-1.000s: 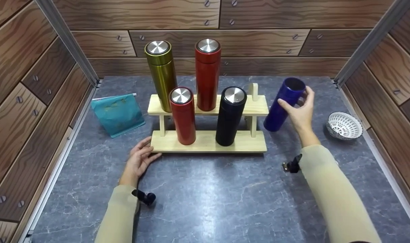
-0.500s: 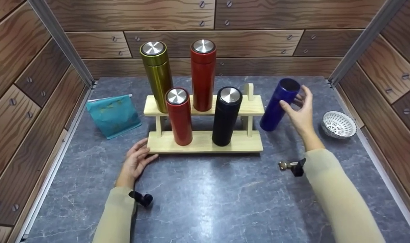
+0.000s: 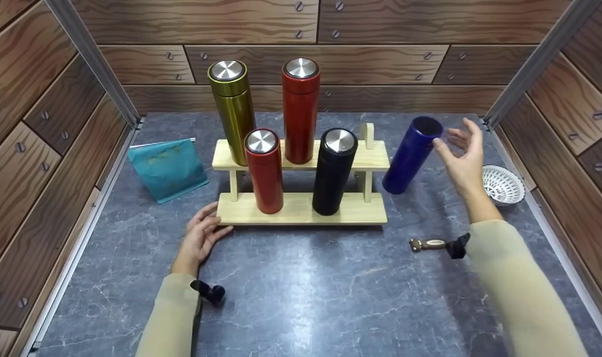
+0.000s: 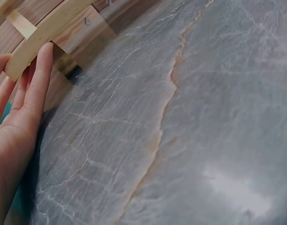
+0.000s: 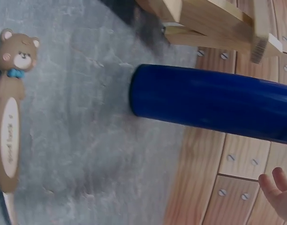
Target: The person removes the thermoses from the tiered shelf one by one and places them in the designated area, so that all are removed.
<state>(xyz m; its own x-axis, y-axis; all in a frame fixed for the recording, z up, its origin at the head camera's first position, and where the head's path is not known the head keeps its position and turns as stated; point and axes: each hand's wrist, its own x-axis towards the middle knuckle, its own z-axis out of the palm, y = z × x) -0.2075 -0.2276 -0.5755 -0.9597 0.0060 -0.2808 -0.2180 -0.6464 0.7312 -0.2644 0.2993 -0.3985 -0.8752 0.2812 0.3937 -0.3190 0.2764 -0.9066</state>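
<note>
A two-tier wooden rack [image 3: 301, 210] stands mid-table. My left hand [image 3: 202, 238] holds the left end of its lower board, with fingers on both sides of the board [image 4: 28, 56] in the left wrist view. On the rack's right, a lidless blue thermos flask [image 3: 410, 156] stands upright on the table. My right hand [image 3: 462, 158] is beside its top with fingers spread; the thumb tip is near the rim, and I cannot tell whether it touches. The right wrist view shows the fingers [image 5: 277, 187] apart from the blue body.
The rack bears a gold flask [image 3: 234, 114], two red flasks [image 3: 301, 116] and a black flask [image 3: 333, 173]. A teal pouch [image 3: 169, 171] stands left. At right are a white woven basket [image 3: 503, 186] and a brown bear-headed handled tool [image 5: 10, 117] lying flat.
My right hand has let go of the blue flask and moved right, its fingers opening. The flask stays standing. My left hand keeps its place at the rack.
</note>
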